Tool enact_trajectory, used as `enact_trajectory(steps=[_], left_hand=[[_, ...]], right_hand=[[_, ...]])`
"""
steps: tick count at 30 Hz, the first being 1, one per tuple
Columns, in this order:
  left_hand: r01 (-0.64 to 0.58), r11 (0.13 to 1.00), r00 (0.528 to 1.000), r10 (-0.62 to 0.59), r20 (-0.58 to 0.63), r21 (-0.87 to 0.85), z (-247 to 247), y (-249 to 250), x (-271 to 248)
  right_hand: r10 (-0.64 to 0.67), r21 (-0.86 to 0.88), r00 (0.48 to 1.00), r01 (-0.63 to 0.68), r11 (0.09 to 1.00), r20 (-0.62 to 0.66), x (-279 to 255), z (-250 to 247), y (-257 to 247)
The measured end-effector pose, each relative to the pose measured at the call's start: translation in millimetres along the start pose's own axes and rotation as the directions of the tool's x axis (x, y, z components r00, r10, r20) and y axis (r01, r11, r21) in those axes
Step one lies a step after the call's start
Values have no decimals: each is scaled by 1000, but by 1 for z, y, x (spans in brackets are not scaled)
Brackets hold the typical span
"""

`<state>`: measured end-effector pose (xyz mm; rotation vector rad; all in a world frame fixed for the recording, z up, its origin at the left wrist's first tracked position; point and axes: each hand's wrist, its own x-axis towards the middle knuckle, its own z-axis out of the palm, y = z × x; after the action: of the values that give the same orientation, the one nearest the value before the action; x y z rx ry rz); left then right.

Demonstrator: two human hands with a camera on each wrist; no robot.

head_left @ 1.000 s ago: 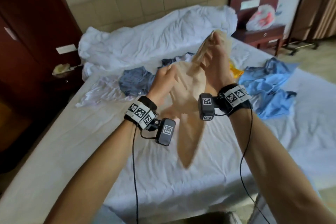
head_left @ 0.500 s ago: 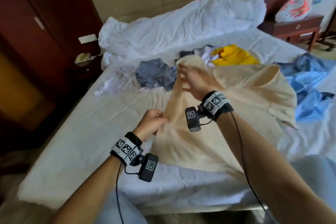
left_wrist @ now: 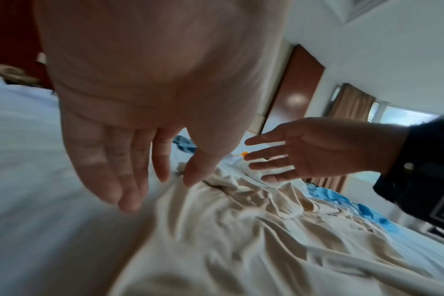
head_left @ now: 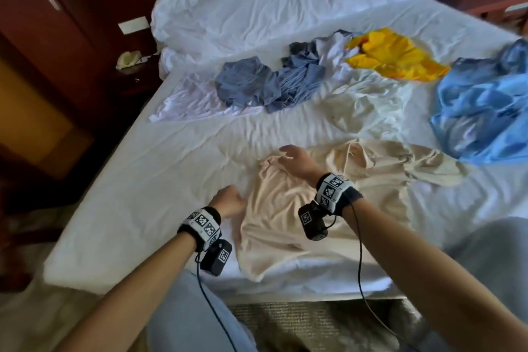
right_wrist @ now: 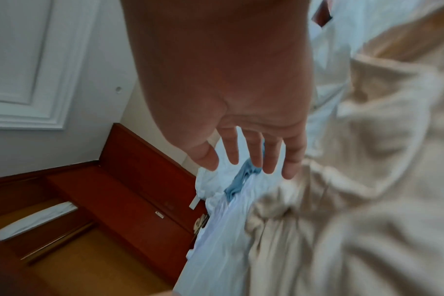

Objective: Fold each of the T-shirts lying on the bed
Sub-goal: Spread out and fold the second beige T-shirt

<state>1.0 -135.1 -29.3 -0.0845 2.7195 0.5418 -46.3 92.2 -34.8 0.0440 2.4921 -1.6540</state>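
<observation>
Beige T-shirt (head_left: 285,208): lies crumpled at lower centre of the head view, near the bed (head_left: 143,180) edge, within my reach for flattening.
Left hand (head_left: 230,203): fingers straight, holding nothing, at the shirt's left edge.
Right hand (head_left: 297,161): fingers spread, empty, over the shirt's upper left corner, apparently to smooth it.
Other shirts (head_left: 268,83): unfolded, upper frame.

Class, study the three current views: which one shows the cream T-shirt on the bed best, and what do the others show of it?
The head view shows it best: the whole cream T-shirt lies spread but wrinkled on the bed, neckline visible. The left wrist view shows only a blurred, creased stretch. The right wrist view shows blurred folds beside the open right hand.
</observation>
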Motion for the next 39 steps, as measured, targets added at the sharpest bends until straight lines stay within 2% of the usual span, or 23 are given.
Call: enact_trajectory(steps=[4,6,11,13,16,19,22,24,25,28,30,31,33,35,37,39], left_hand=[[-213,975,974,217,-64,67,12,62,24],[-310,938,944,323,-72,153,21,90,35],[-474,823,865,502,-8,314,45,142,57],[-522,764,836,547,48,379,54,150,69],[-575,657,785,611,103,487,58,153,81],[-560,584,741,671,39,588,60,154,91],[-496,583,756,655,-11,643,53,151,97],[-445,596,771,635,-52,669,47,146,98],[-400,626,780,616,-110,670,45,144,98],[-165,818,840,410,-357,551,37,141,96],[-57,873,897,257,-359,484,35,141,95],[-48,875,917,229,-325,482,36,142,93],[-137,862,923,290,-254,489,41,145,90],[-301,839,901,406,-154,453,50,152,88],[-438,793,868,495,-29,424,62,164,85],[-519,728,822,569,28,448,71,173,83]], right_hand=[[-95,-244,988,62,968,-122,-8,-71,20],[-82,-349,982,17,937,-173,-13,-103,39],[-53,-508,984,-42,860,-172,-29,-158,92],[-1,-540,985,-93,837,-172,-34,-171,110],[58,-644,988,-135,753,-140,-34,-174,125],[38,-768,994,-106,631,-106,-25,-176,130],[-50,-797,985,-105,595,-168,-17,-185,126],[-77,-791,977,-113,602,-199,-14,-191,125],[-71,-773,974,-126,622,-216,-14,-194,125],[-59,-623,954,-143,769,-292,-14,-201,120],[-72,-493,933,-120,862,-352,-14,-206,114],[-89,-451,922,-99,887,-378,-14,-209,111],[-121,-431,908,-71,900,-401,-17,-212,109],[-120,-433,906,-74,898,-405,-23,-215,112],[-101,-447,912,-95,890,-396,-27,-215,116],[-100,-460,914,-102,882,-394,-30,-216,118]])
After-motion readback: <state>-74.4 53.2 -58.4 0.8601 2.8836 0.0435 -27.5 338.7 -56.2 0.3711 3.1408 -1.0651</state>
